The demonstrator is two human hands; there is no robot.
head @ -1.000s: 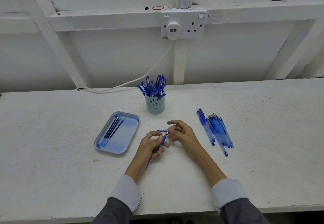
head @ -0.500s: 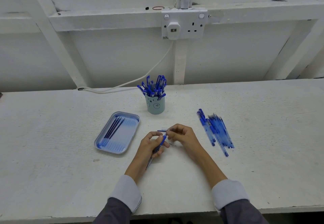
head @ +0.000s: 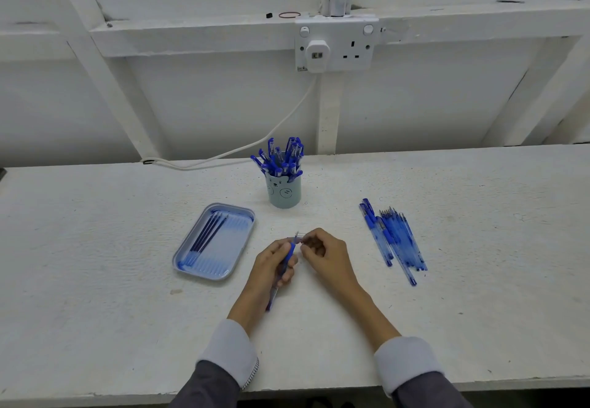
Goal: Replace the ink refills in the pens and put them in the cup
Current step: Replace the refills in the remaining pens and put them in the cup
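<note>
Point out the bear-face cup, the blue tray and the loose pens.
Pale blue bear-face cup (head: 285, 195): head view, front wall.
Light blue tray (head: 228, 245): head view, bare floor.
Loose blue pens (head: 396, 238): head view, mid-pile.

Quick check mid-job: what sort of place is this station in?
Probably a plain workshop or utility-room work station: a rough white-painted bench against a bare framed wall, a double wall socket with a cable trailing down, and pens and refills sorted into a cup, a tray and a loose pile.

Cool, even, bluish light; soft faint shadows (no glare); wide-angle bowing at the edges
</note>
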